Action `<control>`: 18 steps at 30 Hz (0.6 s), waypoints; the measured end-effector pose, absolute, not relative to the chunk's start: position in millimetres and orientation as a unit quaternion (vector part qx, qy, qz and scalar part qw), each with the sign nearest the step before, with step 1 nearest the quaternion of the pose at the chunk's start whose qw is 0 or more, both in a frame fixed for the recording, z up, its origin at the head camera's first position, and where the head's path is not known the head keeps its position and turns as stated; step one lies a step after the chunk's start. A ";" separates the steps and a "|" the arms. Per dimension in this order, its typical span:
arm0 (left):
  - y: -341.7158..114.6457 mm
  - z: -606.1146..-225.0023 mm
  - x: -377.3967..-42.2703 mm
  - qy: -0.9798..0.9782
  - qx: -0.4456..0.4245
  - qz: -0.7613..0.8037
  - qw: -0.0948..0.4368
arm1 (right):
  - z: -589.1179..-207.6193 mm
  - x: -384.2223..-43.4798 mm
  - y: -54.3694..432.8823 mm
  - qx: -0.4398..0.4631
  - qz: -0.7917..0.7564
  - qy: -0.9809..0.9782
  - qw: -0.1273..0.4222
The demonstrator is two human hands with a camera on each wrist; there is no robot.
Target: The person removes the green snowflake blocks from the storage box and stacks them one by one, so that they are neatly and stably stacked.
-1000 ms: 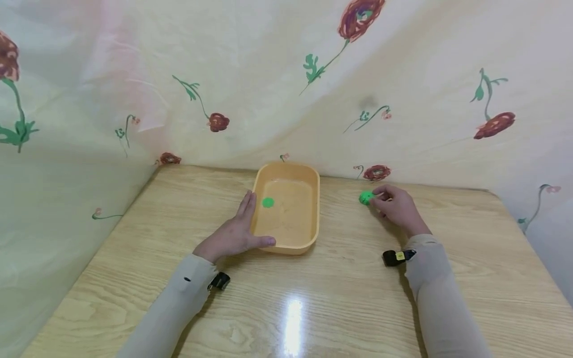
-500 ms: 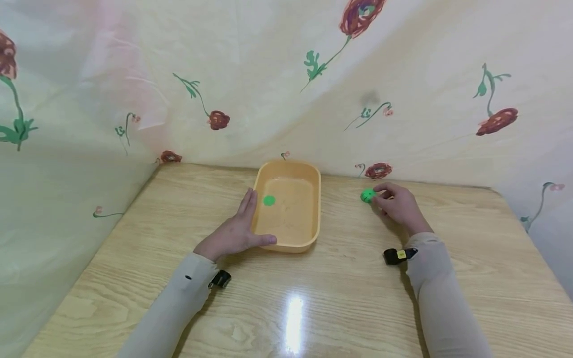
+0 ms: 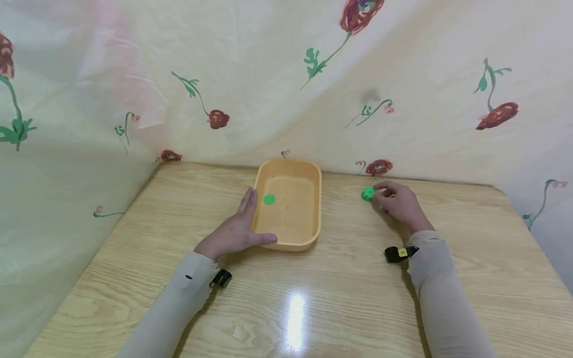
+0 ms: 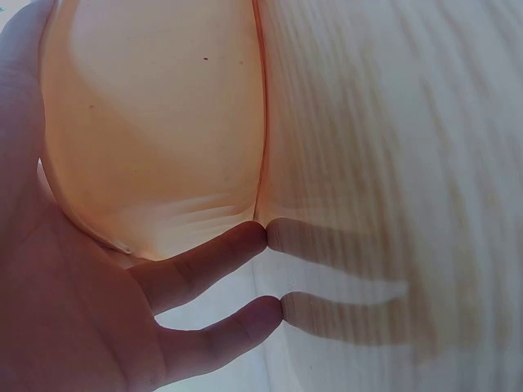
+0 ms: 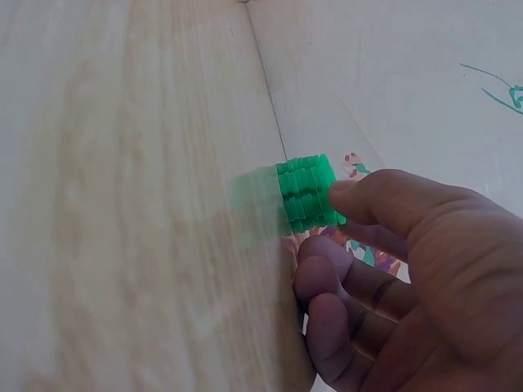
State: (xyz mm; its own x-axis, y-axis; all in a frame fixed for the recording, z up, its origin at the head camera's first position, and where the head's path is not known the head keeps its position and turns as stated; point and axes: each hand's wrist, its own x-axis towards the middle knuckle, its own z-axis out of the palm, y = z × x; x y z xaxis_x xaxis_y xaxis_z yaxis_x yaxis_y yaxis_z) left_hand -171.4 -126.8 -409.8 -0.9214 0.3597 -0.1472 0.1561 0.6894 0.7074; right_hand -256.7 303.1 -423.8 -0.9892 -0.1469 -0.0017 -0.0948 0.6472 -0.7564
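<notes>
A pale orange plastic tray (image 3: 319, 209) stands on the table with one flat green disc (image 3: 269, 199) lying inside, toward its left wall. My left hand (image 3: 235, 231) rests against the tray's left side, thumb over the near rim and straight fingers along the outer wall. In the left wrist view two fingers (image 4: 204, 265) reach down beside the tray to the tabletop. To the tray's right, a short stack of green ridged discs (image 3: 368, 194) sits on the table. My right hand (image 3: 400, 205) pinches this stack, thumb (image 5: 359, 196) on its top face, other fingers curled beside it.
The wood-grain table (image 3: 340, 298) ends at a flowered cloth (image 3: 268, 99) hanging behind it, close to the tray's far end. More cloth hangs at the left and right. A black camera strap sits on each wrist.
The head view has tilted slightly, so everything sits a few pixels higher. Both hands keep their places at the tray and the green stack.
</notes>
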 end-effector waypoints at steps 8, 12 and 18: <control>-128.9 -410.7 -171.9 0.908 0.145 0.367 0.142 | -422.9 -254.0 302.4 -0.067 -0.411 0.908 0.034; -129.5 -410.3 -171.1 0.908 0.146 0.366 0.143 | -417.5 -252.3 301.0 -0.060 -0.415 0.907 0.034; -129.9 -409.4 -171.4 0.909 0.147 0.363 0.142 | -402.9 -247.8 292.9 -0.058 -0.445 0.894 -0.005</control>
State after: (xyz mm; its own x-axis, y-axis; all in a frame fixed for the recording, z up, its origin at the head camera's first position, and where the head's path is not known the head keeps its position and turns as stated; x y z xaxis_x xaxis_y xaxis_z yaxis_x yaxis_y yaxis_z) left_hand -171.4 -129.9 -409.4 -0.9168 0.3697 -0.1511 0.1644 0.6941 0.7009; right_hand -247.8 292.9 -402.9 -0.9932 -0.1002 0.0601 -0.1084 0.5975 -0.7945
